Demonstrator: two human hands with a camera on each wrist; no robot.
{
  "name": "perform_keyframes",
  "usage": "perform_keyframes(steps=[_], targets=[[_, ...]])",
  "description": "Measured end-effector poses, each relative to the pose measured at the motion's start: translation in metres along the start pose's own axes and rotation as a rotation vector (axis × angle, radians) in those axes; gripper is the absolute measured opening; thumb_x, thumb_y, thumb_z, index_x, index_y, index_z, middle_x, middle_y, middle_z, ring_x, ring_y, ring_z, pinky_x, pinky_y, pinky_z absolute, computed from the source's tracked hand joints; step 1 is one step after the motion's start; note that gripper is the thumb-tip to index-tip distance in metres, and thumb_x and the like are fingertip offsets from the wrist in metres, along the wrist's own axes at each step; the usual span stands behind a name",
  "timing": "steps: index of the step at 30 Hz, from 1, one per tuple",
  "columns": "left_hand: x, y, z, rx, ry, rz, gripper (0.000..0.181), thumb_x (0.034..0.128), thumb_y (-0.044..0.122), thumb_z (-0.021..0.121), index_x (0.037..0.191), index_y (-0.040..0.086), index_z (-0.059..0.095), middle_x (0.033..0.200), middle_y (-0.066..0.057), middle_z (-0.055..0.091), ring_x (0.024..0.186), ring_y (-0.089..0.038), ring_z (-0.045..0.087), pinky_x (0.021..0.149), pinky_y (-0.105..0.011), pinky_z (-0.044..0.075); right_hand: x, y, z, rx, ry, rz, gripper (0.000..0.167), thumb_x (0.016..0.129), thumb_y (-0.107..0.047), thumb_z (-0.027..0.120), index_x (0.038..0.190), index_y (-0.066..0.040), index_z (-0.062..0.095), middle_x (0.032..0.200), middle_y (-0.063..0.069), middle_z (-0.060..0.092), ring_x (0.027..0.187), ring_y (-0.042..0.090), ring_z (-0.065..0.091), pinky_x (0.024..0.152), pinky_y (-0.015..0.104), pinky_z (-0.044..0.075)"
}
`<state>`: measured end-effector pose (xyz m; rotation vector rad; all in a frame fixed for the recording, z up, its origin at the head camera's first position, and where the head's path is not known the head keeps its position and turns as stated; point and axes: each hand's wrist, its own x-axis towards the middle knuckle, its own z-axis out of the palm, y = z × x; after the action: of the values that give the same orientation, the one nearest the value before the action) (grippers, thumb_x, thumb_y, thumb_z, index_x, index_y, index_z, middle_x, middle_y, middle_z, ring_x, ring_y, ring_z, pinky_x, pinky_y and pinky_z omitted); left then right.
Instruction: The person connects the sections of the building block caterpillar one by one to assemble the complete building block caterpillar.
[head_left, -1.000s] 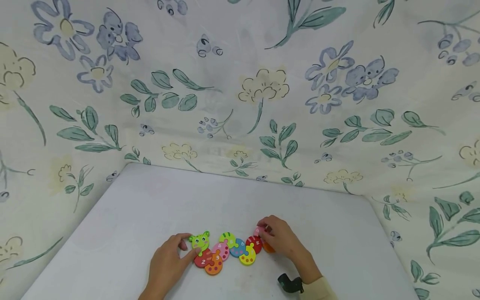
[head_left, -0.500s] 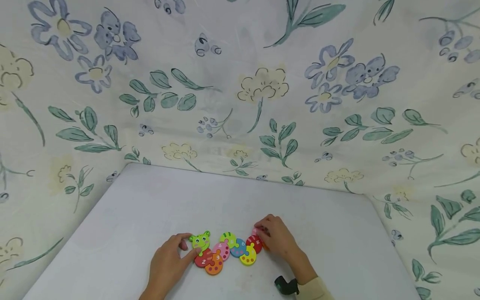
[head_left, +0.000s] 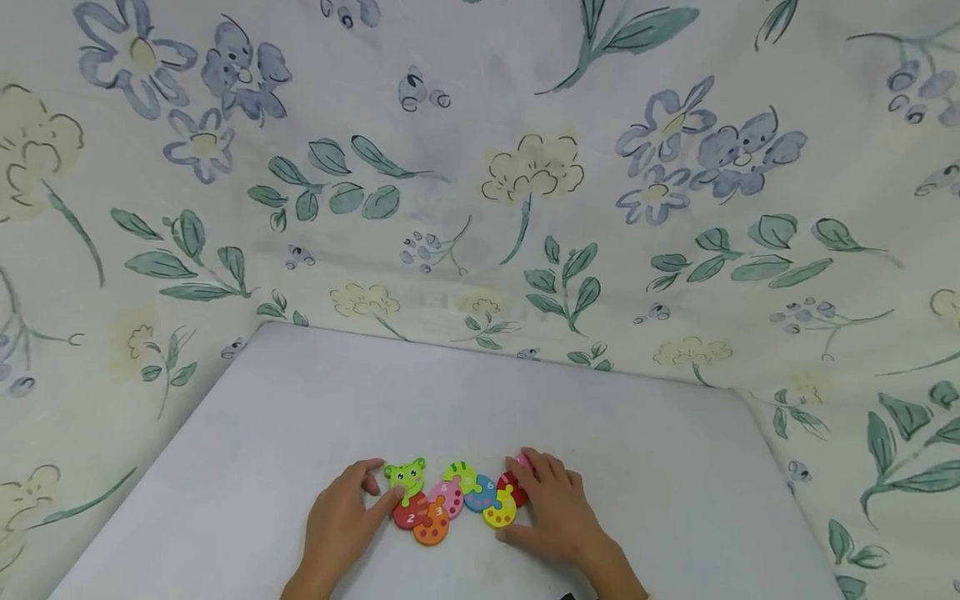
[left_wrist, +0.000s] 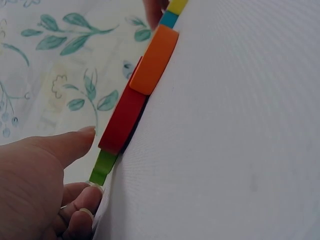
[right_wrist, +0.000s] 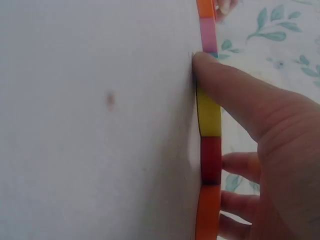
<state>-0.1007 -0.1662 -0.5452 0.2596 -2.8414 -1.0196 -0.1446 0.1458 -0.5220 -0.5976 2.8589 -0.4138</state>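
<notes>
A number caterpillar puzzle [head_left: 452,501] of coloured, interlocking pieces lies flat in a zigzag on the white table. At its left end is the green smiling head piece [head_left: 406,476]. My left hand [head_left: 340,518] holds that head between thumb and index finger. At the other end, my right hand [head_left: 557,510] spans the last pieces. Its thumb is by the near edge of the yellow piece [right_wrist: 210,115], and its fingers lie over the red piece [head_left: 509,487] and pink piece [head_left: 522,461]. The orange tail piece [right_wrist: 207,212] is hidden under this hand in the head view.
The white table [head_left: 480,408] spreads out behind and beside the puzzle. Floral fabric [head_left: 465,233] hangs along its back and sides. A bit of a black item [head_left: 568,597] shows at the bottom edge, near the right wrist.
The right hand has gone from pinching near the pink piece to spreading over the tail end, thumb down beside the yellow piece. The left hand stays at the head. The view shifts slightly.
</notes>
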Motion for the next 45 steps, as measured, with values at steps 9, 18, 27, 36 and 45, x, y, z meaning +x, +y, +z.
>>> perform_keyframes(steps=[9,18,27,36,45], targets=[[0.001,-0.001,0.001,0.018,0.002,-0.009,0.057,0.088,0.04,0.085,0.132,0.008,0.067,0.087,0.008,0.056,0.066,-0.012,0.043,0.059,-0.027,0.036,-0.011,-0.002,0.001,0.003,0.078,0.159,0.101,0.068,-0.064,0.089,0.15,-0.018,0.053,0.154,0.016,0.044,0.141,0.038,0.037,0.108,0.068,0.033],[0.0,0.0,0.0,0.002,0.021,0.021,0.052,0.0882,0.039,0.085,0.128,0.009,0.07,0.087,0.008,0.055,0.065,-0.011,0.042,0.059,-0.027,0.035,-0.018,0.006,-0.002,-0.017,0.113,0.236,0.1,0.067,-0.062,0.091,0.148,-0.016,0.055,0.151,0.017,0.048,0.138,0.04,0.04,0.106,0.069,0.037],[0.0,0.003,0.0,0.009,0.007,0.017,0.053,0.089,0.04,0.084,0.129,0.009,0.069,0.087,0.008,0.055,0.065,-0.011,0.042,0.059,-0.027,0.035,-0.025,0.01,-0.007,0.002,0.105,0.251,0.095,0.068,-0.053,0.094,0.147,-0.017,0.056,0.152,0.017,0.047,0.138,0.042,0.039,0.105,0.071,0.036],[0.002,0.002,0.001,0.006,0.009,0.014,0.053,0.0887,0.04,0.085,0.129,0.009,0.069,0.086,0.007,0.055,0.065,-0.012,0.042,0.059,-0.027,0.035,-0.025,0.009,-0.006,0.015,0.094,0.265,0.098,0.068,-0.052,0.094,0.15,-0.017,0.054,0.154,0.018,0.045,0.14,0.043,0.036,0.106,0.072,0.034],[0.001,0.002,-0.002,0.014,0.005,0.017,0.053,0.0894,0.041,0.084,0.129,0.009,0.069,0.086,0.007,0.055,0.065,-0.011,0.042,0.058,-0.027,0.035,-0.029,0.014,-0.005,0.047,0.089,0.244,0.102,0.071,-0.051,0.092,0.155,-0.013,0.048,0.158,0.019,0.041,0.142,0.043,0.036,0.108,0.072,0.032]])
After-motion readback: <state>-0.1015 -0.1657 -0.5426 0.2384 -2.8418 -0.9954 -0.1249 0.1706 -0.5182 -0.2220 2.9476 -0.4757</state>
